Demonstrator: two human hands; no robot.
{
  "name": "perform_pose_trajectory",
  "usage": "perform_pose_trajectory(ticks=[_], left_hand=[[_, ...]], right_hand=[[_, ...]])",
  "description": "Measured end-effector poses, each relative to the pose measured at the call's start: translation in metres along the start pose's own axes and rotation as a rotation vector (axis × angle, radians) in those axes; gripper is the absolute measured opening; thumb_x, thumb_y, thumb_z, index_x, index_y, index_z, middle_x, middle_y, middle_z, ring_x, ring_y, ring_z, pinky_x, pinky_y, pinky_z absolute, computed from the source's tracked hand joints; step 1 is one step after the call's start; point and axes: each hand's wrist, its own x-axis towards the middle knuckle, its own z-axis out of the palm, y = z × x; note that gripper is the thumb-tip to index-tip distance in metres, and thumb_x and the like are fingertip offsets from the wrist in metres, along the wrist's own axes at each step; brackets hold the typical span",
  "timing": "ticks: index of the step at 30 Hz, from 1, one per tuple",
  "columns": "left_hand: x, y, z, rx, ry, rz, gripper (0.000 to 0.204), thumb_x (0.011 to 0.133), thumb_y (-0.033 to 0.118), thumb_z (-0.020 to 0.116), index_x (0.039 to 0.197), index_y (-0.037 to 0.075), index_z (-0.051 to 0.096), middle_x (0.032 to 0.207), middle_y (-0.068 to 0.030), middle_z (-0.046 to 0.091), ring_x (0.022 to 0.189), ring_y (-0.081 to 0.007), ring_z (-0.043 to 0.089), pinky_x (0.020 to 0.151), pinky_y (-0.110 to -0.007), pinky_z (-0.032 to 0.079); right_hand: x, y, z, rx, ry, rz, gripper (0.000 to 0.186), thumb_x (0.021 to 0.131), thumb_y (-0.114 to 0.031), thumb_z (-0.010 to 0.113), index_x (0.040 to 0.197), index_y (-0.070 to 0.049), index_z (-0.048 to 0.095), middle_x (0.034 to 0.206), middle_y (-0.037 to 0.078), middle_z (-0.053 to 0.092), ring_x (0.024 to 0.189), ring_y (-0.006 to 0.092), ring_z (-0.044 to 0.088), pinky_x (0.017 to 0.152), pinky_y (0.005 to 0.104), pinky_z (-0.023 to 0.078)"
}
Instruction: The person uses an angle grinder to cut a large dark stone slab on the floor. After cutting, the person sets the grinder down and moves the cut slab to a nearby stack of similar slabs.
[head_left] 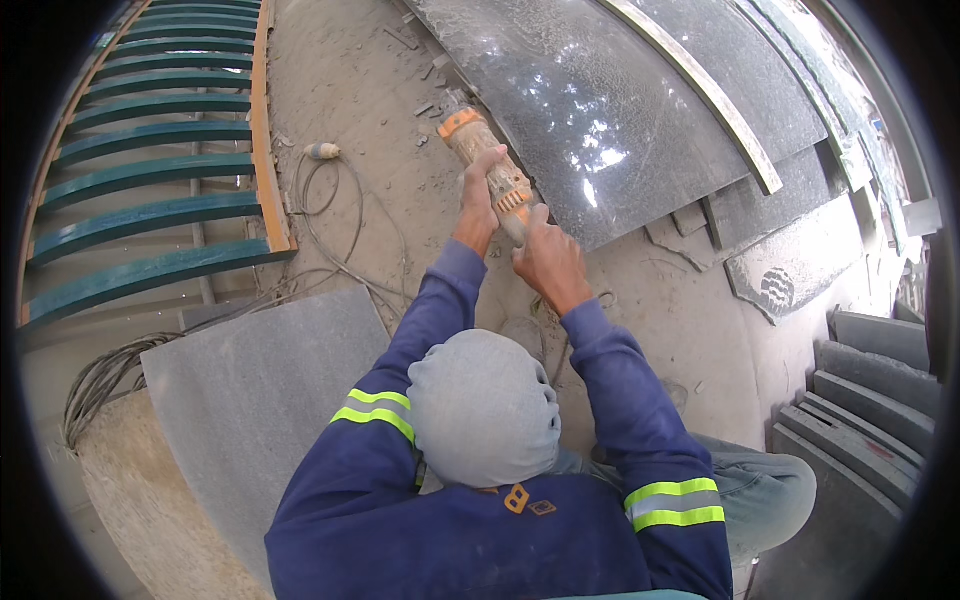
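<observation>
Neither of my hands shows. A person in a grey cap [485, 400] and a navy jacket with bright reflective bands [680, 505] is bent forward in front of me, back toward me. That person's left hand [480, 195] wraps round the body of a dusty orange-and-grey power tool [485, 150], which looks like an angle grinder. Their right hand [553, 262] grips its rear end. The tool's front end lies beside the left edge of a large polished dark stone slab [600, 120]; whether it touches the slab I cannot tell.
A teal slatted rack with orange rails [265, 150] stands at the left. A cable with a yellowish connector [322, 151] lies on the dusty ground. Near it are a grey slab [270, 380] and coiled cables [110, 375]. Stacked stone slabs [865, 410] stand at the right.
</observation>
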Motion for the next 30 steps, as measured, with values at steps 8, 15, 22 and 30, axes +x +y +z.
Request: perform_pose_trajectory(ticks=[8,15,22,30], left_hand=[[0.007,0.005,0.001,0.04,0.003,-0.045,0.039,0.082,0.028,0.073,0.105,0.002,0.054,0.081,-0.0149,0.062,0.065,-0.0263,0.066,0.06,-0.04,0.061],[-0.033,-0.012,0.004,0.048,0.026,-0.056,0.042,0.082,0.028,0.072,0.109,0.002,0.052,0.083,-0.0144,0.06,0.065,-0.0256,0.065,0.061,-0.041,0.06],[-0.023,-0.006,0.01,0.113,0.014,-0.027,0.039,0.083,0.027,0.07,0.108,0.002,0.053,0.083,-0.0143,0.061,0.066,-0.0277,0.066,0.061,-0.042,0.06],[0.015,0.02,0.008,0.118,-0.002,-0.028,0.039,0.084,0.027,0.069,0.109,0.002,0.052,0.081,-0.0151,0.06,0.066,-0.0287,0.066,0.061,-0.044,0.06]], right_hand=[[0.009,0.001,0.004,0.025,0.002,0.005,0.04,0.08,-0.01,0.07,0.106,0.001,0.042,0.091,0.035,0.069,0.091,0.0501,0.069,0.083,0.0556,0.055],[-0.03,0.006,-0.001,0.072,-0.065,0.067,0.041,0.08,-0.01,0.071,0.106,0.001,0.04,0.09,0.035,0.068,0.092,0.0519,0.068,0.083,0.0568,0.055],[-0.019,0.01,-0.001,0.098,-0.04,0.033,0.039,0.08,-0.009,0.07,0.105,0.001,0.041,0.092,0.036,0.067,0.092,0.0524,0.068,0.083,0.0572,0.054],[0.026,-0.002,0.003,0.053,-0.014,0.02,0.035,0.081,-0.007,0.065,0.108,0.005,0.046,0.094,0.033,0.07,0.094,0.0473,0.071,0.083,0.0525,0.057]])
